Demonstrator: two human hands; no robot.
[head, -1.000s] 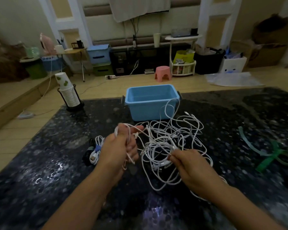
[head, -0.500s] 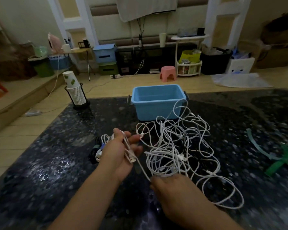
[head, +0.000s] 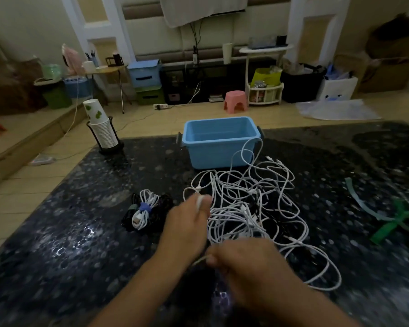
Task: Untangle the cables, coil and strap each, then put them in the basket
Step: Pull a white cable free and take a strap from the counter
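A tangle of white cables [head: 253, 204] lies on the dark speckled table [head: 80, 244] in front of the blue basket [head: 220, 142], one loop leaning on the basket's front wall. My left hand [head: 187, 223] pinches a white cable end at the tangle's left edge. My right hand [head: 246, 263] sits nearer me and pinches a thin cable strand at its thumb. A coiled white cable with a blue strap [head: 143, 210] lies on a coiled black cable [head: 161, 208], left of my left hand.
Green straps [head: 387, 223] lie at the table's right side. A black holder with stacked paper cups [head: 102, 128] stands at the far left corner. Beyond the table are floor, a pink stool [head: 236, 100] and storage boxes.
My left hand has moved right and down toward the tangle, uncovering the strapped coils. My right hand has pulled back toward me with a strand. The camera has shifted closer.
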